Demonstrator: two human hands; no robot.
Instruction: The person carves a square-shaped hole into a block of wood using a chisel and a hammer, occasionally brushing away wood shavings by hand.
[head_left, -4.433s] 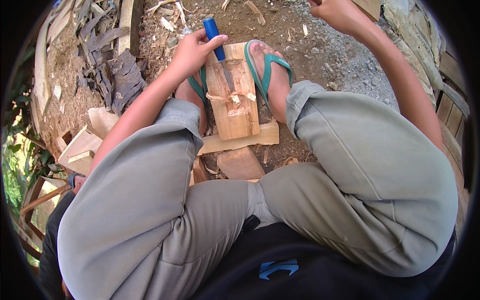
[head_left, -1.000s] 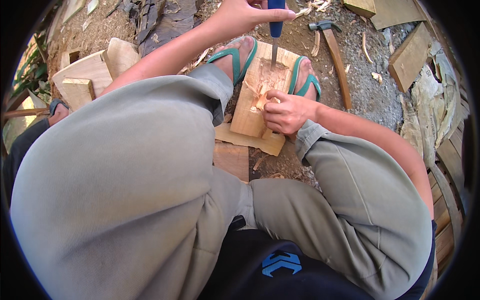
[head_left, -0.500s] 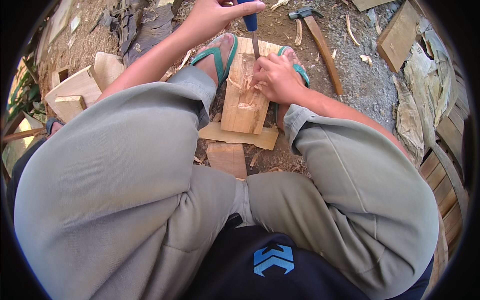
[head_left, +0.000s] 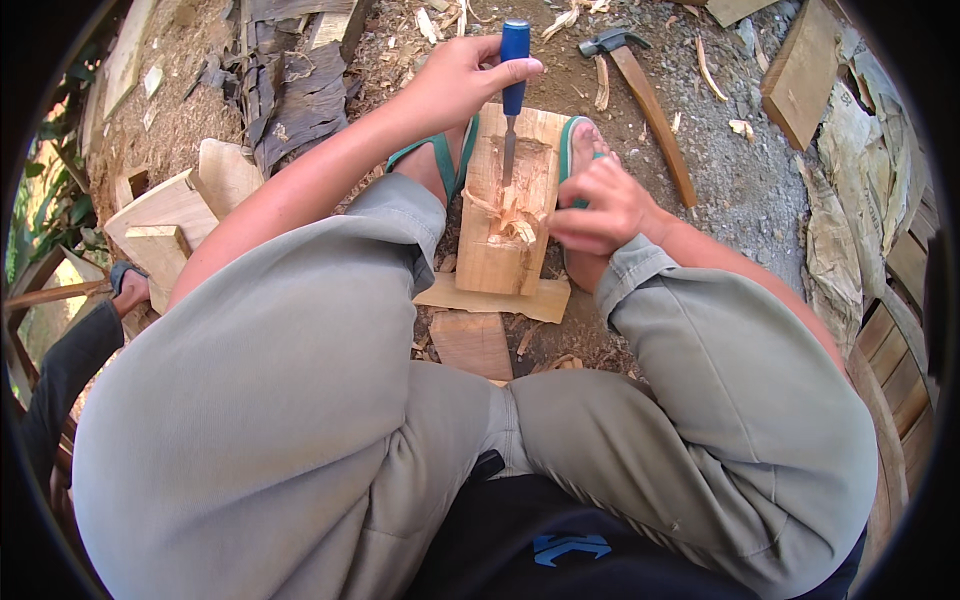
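My left hand [head_left: 466, 78] grips the blue handle of a chisel [head_left: 514, 66], held upright. Its metal blade points down into the hollow of a pale wooden block [head_left: 488, 270] that lies between my sandalled feet. Curled wood shavings [head_left: 518, 228] sit in the cut, just nearer than the blade. Beside the block's right edge is my right hand [head_left: 605, 205], its fingers curled in and somewhat smeared by motion. Whether anything is in those fingers I cannot make out.
A claw hammer [head_left: 650, 118] lies on the ground to the right. Under the block's near end is a thin board [head_left: 535, 300], with a wood offcut [head_left: 472, 343] closer to me. Wood pieces [head_left: 165, 225] lie at left, near another person's foot [head_left: 130, 290]. A plank [head_left: 802, 75] rests far right.
My right hand has drawn back from the block's hollow to its right side. The shavings in the cut now show. The whole view has shifted, bringing the chisel's full handle into sight.
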